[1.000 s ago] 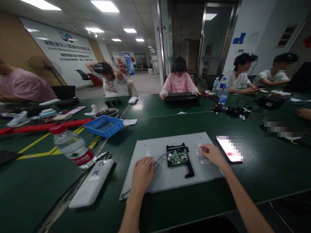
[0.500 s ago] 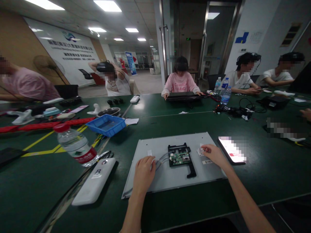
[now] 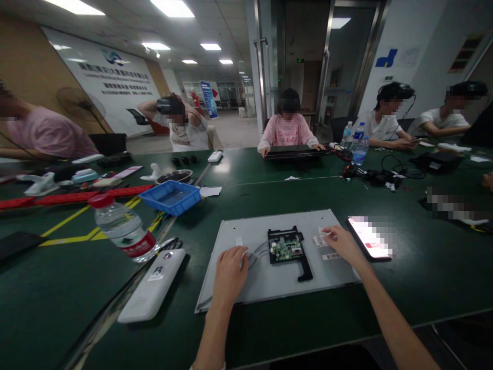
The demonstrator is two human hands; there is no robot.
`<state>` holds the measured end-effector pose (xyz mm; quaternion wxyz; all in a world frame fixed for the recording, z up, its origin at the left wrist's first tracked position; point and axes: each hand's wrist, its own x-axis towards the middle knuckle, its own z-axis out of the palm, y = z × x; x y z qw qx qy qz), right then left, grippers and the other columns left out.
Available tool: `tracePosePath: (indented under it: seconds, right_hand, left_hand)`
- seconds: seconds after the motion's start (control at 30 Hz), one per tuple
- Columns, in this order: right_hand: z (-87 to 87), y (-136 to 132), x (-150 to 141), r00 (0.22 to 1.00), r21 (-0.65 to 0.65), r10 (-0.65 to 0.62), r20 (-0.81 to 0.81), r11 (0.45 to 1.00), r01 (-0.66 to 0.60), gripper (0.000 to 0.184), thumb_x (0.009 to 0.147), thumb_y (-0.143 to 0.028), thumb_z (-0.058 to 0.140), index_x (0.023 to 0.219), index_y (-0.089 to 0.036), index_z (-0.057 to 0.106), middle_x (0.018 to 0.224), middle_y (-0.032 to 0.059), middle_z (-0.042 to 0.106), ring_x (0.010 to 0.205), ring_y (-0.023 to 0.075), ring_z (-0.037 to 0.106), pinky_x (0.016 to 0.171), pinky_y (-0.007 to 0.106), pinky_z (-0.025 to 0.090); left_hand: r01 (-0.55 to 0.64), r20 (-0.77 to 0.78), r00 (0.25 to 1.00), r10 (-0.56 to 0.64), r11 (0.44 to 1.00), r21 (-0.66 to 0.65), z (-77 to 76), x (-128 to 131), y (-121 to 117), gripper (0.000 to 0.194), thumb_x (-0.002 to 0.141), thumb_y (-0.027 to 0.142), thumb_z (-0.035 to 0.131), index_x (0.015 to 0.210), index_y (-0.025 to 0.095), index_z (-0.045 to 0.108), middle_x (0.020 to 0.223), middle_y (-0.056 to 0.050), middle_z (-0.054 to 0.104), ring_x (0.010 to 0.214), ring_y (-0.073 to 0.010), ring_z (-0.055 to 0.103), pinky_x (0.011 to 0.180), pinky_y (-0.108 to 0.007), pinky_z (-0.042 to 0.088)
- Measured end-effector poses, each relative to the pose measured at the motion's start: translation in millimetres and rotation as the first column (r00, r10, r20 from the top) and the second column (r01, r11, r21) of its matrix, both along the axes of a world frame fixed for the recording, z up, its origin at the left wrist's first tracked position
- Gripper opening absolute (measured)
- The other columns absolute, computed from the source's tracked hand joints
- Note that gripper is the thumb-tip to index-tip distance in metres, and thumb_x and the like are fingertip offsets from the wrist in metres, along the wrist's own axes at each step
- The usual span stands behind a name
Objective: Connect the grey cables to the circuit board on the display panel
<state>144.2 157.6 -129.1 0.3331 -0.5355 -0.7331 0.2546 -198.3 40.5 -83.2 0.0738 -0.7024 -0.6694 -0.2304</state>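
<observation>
Ceiling lights (image 3: 172, 7) shine above a glass door (image 3: 348, 67).

Looks like an office, part electronics workroom. Has panel lights (image 3: 173, 7) in the ceiling, a large wall sign (image 3: 103, 85) with logo and lettering at left, a metal-framed glass door (image 3: 348, 61) right of centre, an upright banner (image 3: 209, 100) farther back. Seats several people (image 3: 288, 131) around a long green table (image 3: 277, 198), some in head-worn gear (image 3: 169, 106). Holds dark cables (image 3: 385, 174), a blue tray (image 3: 187, 203), and, nearest, a bare circuit board (image 3: 287, 250) on a pale panel (image 3: 269, 285).
</observation>
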Motion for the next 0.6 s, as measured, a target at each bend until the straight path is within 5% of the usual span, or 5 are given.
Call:
tracePosePath:
  seconds: [0.6]
  right_hand:
    - [0.4, 14, -4, 0.947, 0.169, -0.065, 0.314, 0.986, 0.012, 0.023, 0.088, -0.025, 0.045, 0.092, -0.019, 0.067, 0.097, 0.0067, 0.065, 0.090, 0.0192, 0.059, 0.082, 0.028, 0.041]
  left_hand:
    - [0.024, -0.016, 1.000, -0.024, 1.000, 0.011, -0.9, 0, 0, 0.025, 0.089, 0.020, 0.040, 0.101, 0.018, 0.061, 0.105, -0.008, 0.065, 0.100, -0.0234, 0.057, 0.092, -0.041, 0.042]
